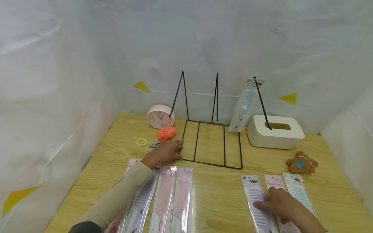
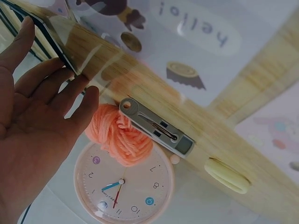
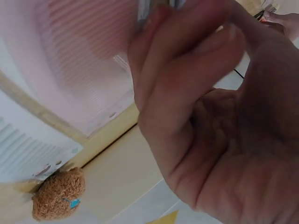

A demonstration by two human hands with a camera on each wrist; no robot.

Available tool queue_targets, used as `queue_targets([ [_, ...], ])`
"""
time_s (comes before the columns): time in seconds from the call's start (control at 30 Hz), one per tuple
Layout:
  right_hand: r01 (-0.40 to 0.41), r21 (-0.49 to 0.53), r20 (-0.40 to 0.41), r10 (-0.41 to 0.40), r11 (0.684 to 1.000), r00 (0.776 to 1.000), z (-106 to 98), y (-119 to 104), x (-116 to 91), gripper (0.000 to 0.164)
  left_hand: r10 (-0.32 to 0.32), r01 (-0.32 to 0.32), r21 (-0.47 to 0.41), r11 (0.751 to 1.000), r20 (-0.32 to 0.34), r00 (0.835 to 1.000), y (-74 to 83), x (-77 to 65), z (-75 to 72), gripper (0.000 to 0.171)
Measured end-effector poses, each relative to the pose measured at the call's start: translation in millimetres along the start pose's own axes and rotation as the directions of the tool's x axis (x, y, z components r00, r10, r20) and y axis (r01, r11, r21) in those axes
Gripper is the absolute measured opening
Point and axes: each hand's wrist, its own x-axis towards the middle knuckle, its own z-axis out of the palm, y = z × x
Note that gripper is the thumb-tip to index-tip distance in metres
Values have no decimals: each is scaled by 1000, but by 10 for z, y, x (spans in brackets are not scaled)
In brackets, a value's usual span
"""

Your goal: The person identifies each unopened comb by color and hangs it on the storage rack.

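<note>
My left hand (image 1: 166, 151) touches the front left corner of a black wire rack (image 1: 224, 145), its fingers loosely bent along the wire. A packaged pale blue comb (image 1: 244, 102) hangs from the rack's right hook. Over a packaged pink comb (image 1: 274, 181) lies my right hand (image 1: 278, 202), with its thumb above a packaged purple comb (image 1: 256, 195); whether it grips either is hidden. Some fingers curl in toward the palm in the right wrist view. Right of them is a packaged mint comb (image 1: 298, 191). Several packaged combs, including a pink one (image 1: 182, 191), lie below my left forearm.
Left of the rack are a pink clock (image 1: 159, 117), orange yarn (image 1: 166, 133), a grey clip (image 2: 156, 127) and a yellow ring (image 1: 141, 142). A white tissue box (image 1: 275, 139) and a brown plush toy (image 1: 302, 161) stand right. Plastic sheeting surrounds the wooden table (image 1: 215, 197).
</note>
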Motion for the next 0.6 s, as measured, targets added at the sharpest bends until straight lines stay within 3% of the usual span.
queue_targets([
  [0.4,-25,-51,-90,20,998,996,102,-109,-38,65,-7,7,11,1000,4,1000,3,10,8,62],
  [0.6,-53,26,-96,55,998,994,101,-118,-40,59,4,-4,7,1000,-7,1000,-1,8,12,59],
])
